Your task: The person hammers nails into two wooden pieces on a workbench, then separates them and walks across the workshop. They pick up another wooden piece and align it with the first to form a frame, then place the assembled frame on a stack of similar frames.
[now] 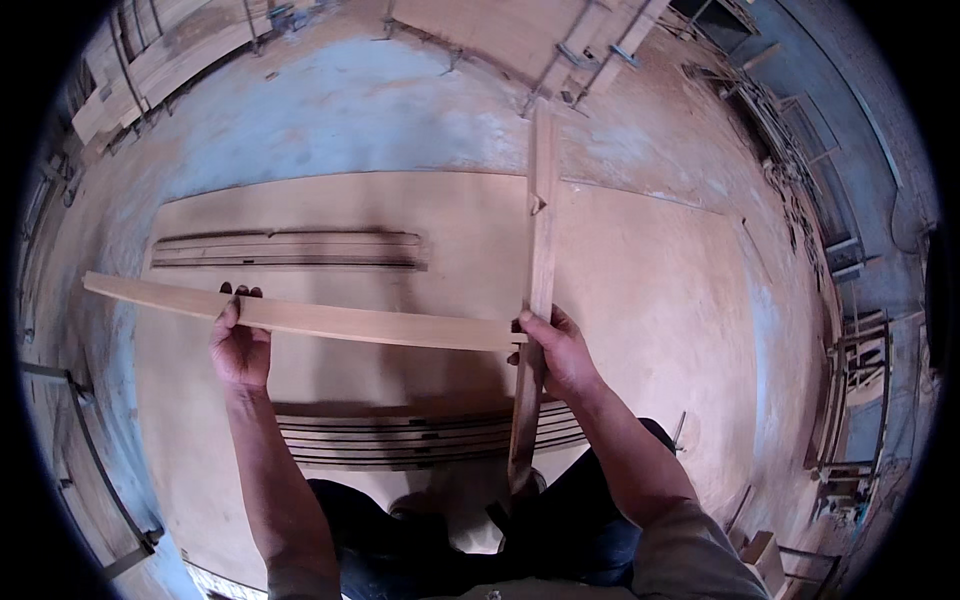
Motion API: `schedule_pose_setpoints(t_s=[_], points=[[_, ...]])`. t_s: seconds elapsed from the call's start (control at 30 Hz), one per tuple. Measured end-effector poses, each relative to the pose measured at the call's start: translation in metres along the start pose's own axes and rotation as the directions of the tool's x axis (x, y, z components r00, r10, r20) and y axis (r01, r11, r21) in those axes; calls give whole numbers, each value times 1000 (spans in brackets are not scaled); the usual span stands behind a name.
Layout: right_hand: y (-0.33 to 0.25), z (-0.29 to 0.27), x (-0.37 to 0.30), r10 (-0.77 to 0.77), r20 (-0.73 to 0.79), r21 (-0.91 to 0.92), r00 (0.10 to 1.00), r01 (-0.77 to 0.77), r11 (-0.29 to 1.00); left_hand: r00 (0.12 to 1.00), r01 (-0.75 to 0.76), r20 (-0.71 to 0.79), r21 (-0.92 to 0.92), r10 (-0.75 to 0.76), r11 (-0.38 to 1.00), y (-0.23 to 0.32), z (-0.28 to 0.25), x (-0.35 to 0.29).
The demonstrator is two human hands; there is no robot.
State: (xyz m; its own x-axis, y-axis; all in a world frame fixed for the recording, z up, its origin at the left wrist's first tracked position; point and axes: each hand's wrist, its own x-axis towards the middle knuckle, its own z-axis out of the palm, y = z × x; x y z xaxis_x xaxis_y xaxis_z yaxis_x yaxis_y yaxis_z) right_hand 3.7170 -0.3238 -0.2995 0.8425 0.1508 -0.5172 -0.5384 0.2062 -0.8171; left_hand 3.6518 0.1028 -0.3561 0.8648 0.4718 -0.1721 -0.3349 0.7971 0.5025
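Observation:
My left hand [240,345] grips a long pale wooden slat [330,320] that lies crosswise in front of me, running from far left to the middle. Its right end meets a second slat [541,250] that runs away from me, nearly at a right angle. My right hand [560,355] holds the joint where the two slats touch, thumb on top. The far-running slat reaches from near my lap to beyond the plywood sheet [650,290] under them. A small notch shows on it at its upper part.
Two rows of thin slats lie on the plywood: one near my knees [420,440], one farther back at left [290,250]. Stacked planks [150,70] are at upper left, wooden frames [850,380] along the right, and a metal stand [90,450] at left.

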Motion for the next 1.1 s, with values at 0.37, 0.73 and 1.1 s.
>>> schedule_pose_setpoints(t_s=[0.37, 0.73, 1.1], points=[[-1, 2, -4, 11, -8, -12, 1000, -11, 1000, 1000, 24, 16, -12, -24, 1000, 4, -1, 1], [-6, 5, -9, -2, 15, 18, 1000, 2, 1000, 994, 100, -44, -2, -100, 995, 6, 2, -1], [-1, 2, -8, 5, 45, -34, 999, -3, 999, 984, 151, -103, 73, -143, 986, 11, -12, 5]])
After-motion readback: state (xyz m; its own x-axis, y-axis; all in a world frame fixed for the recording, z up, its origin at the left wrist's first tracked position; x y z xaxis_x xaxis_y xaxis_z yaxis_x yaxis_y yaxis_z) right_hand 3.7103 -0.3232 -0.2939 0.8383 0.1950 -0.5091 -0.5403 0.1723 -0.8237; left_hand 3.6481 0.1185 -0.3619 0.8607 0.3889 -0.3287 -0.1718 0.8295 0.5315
